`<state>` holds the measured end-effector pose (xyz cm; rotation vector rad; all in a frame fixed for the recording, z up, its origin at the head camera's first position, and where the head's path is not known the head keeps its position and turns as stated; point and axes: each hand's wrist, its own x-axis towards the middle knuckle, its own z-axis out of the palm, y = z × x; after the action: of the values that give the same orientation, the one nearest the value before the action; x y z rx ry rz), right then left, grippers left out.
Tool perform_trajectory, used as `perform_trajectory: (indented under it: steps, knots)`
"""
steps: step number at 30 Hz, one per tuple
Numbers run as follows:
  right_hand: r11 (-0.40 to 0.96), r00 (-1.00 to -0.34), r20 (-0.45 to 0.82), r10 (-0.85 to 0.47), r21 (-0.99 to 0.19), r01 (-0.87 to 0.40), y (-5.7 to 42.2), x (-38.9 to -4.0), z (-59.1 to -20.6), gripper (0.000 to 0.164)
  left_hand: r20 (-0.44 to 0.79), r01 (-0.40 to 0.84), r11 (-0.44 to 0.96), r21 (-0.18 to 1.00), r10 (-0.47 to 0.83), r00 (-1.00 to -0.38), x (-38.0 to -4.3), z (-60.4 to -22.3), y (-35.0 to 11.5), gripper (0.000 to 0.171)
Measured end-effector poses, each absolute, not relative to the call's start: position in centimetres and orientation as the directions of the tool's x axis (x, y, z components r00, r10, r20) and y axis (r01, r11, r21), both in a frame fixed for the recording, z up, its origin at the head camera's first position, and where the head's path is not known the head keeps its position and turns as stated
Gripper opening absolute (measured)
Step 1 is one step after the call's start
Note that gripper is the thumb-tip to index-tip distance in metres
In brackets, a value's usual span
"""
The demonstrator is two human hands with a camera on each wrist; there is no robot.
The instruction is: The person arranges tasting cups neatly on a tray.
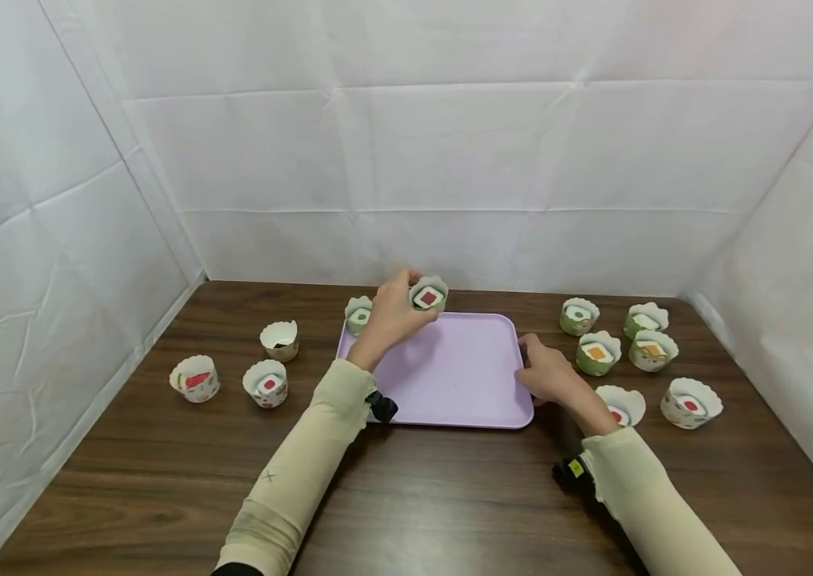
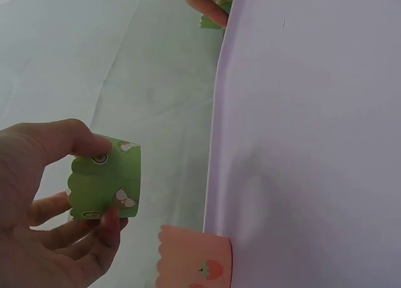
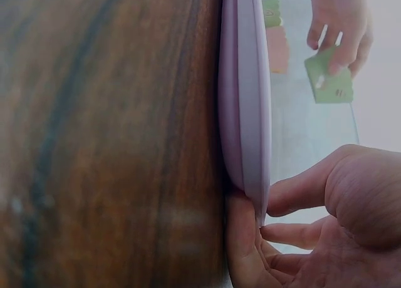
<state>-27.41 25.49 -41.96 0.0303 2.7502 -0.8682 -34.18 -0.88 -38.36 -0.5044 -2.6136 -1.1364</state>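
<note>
Bench: dark wood grain (image 1: 406, 504), with two pale sleeves (image 1: 298, 464) reaching in over it from the near side.
Near right cups: a pair of patterned paper cups (image 1: 691, 403) with red-marked white pieces inside; the left one sits just beside the right forearm and is partly covered by it.
Tray: lilac, flat on the bench (image 1: 457, 368), in the middle between the cup groups.
Right hand: at the tray's right edge (image 1: 550, 372), its fingers pinching the rim, thumb above and the rest underneath.
Left cups: three pale patterned ones (image 1: 266, 384), upright and apart from the tray; the farthest has an uneven rim.
Far right cups: four green-toned ones (image 1: 598, 354) in a loose cluster, two showing orange pieces.
Left hand: up over the far part of the tray (image 1: 401, 308), fingers pinching a green cup by its sides.
Green cup: off the surface by the tray's far rim (image 2: 109, 175), a red-centred white piece inside.
Tray's far left: another green cup stands at the corner (image 1: 358, 316), and a pink cup (image 2: 194, 260) near it by the far rim.
Backdrop: creased white cloth (image 1: 450, 152) behind everything.
</note>
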Motion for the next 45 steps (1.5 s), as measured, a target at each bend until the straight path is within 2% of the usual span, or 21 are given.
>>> perform_trajectory:
  steps: [5, 17, 31, 40, 45]
  knots:
    - [0.821, -0.967, -0.246, -0.060, -0.563, 0.092, 25.5, -27.4, -42.0, 0.062, 0.319, 0.390, 0.681, 0.619, 0.236, -0.918, -34.4, -38.9, -0.4, 0.056]
    - [0.814, -0.967, -0.250, -0.048, -0.571, 0.106, 25.4, -27.1, -41.7, 0.062, 0.333, 0.466, 0.798, 0.382, 0.351, -0.875, -34.5, -39.6, 0.2, 0.049]
    - [0.818, -0.965, -0.260, -0.042, -0.563, 0.116, 25.2, -27.1, -41.6, 0.062, 0.284, 0.450, 0.804, 0.389, 0.360, -0.888, -34.5, -39.9, -0.1, 0.049]
    - [0.820, -0.966, -0.254, -0.048, -0.563, 0.107, 25.2, -27.1, -41.6, 0.061, 0.283, 0.468, 0.823, 0.323, 0.388, -0.877, -34.8, -40.1, -0.1, 0.055]
    - [0.821, -0.966, -0.253, -0.049, -0.561, 0.105, 25.2, -27.1, -41.5, 0.060, 0.267, 0.473, 0.818, 0.328, 0.400, -0.877, -34.7, -40.1, -0.1, 0.058]
